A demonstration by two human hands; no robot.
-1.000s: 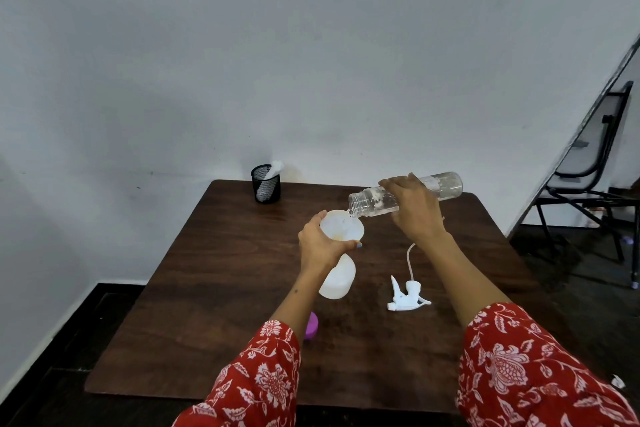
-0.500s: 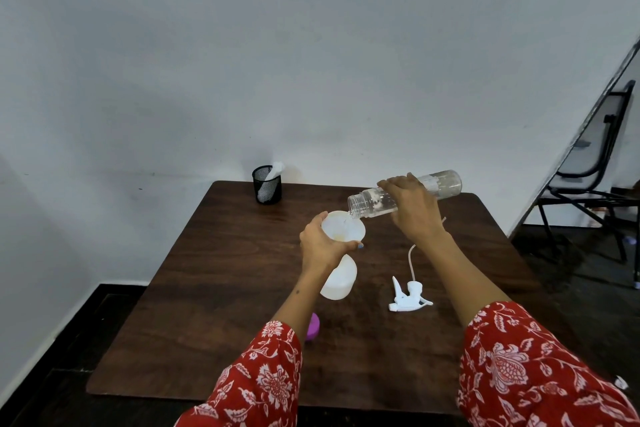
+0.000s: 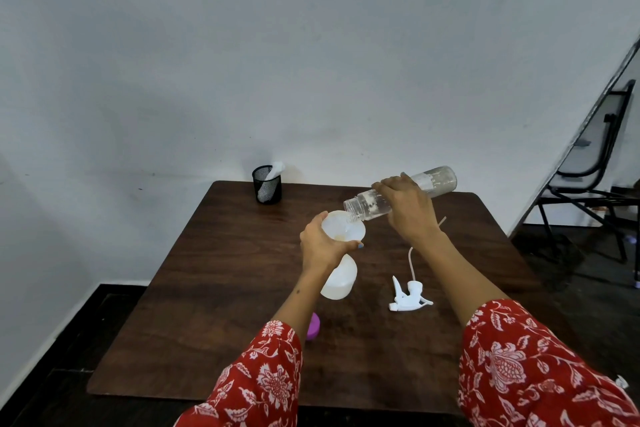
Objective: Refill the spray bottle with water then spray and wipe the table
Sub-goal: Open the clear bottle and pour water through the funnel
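The dark wooden table (image 3: 221, 305) is taken as the landmark, and over its middle the refill is judged to be under way. The clear water bottle (image 3: 367, 202) is held nearly level, neck tipped down, by the right hand (image 3: 408, 210) wrapped around its middle, so that water can run into the white funnel (image 3: 343, 227) set in the spray bottle (image 3: 339, 279). The spray bottle stands on the table's centre and is steadied at its neck by the left hand (image 3: 322, 246), closed around the funnel's base. The trigger sprayer head (image 3: 408, 295) lies just right of it, unscrewed to clear the opening. A black mesh cup (image 3: 266, 185) with a white cloth (image 3: 275, 170) waits at the far edge for wiping. A purple cap (image 3: 313, 326) near the front is half hidden by the left sleeve. The water stream and the fill level cannot be made out.
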